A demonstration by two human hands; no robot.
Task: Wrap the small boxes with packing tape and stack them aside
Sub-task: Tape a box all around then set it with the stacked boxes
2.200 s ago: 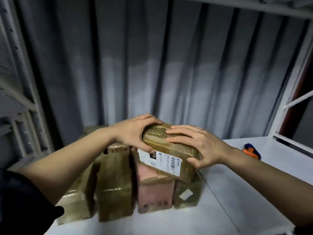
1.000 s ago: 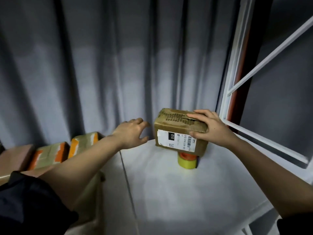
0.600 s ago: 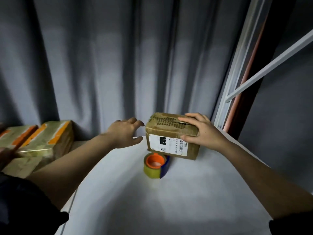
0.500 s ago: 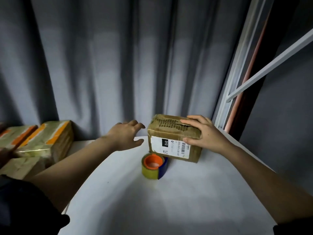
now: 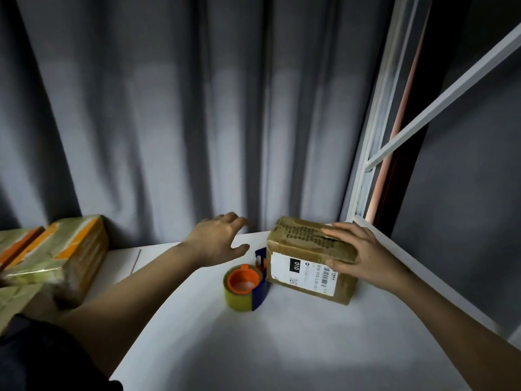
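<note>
My right hand (image 5: 363, 258) gripped the cardboard box (image 5: 310, 261) over its top right edge, the box resting on the white table (image 5: 282, 348) just beside the tape dispenser (image 5: 246, 286). My left hand (image 5: 217, 239) hovered above the dispenser, fingers spread, holding nothing. I judged it best to pin the box firmly and take the dispenser by its blue frame.

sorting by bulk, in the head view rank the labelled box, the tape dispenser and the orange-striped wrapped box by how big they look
1-2. orange-striped wrapped box and labelled box: look alike, and the wrapped one is partly cut off, so unranked
3. tape dispenser: clearly smallest
</note>
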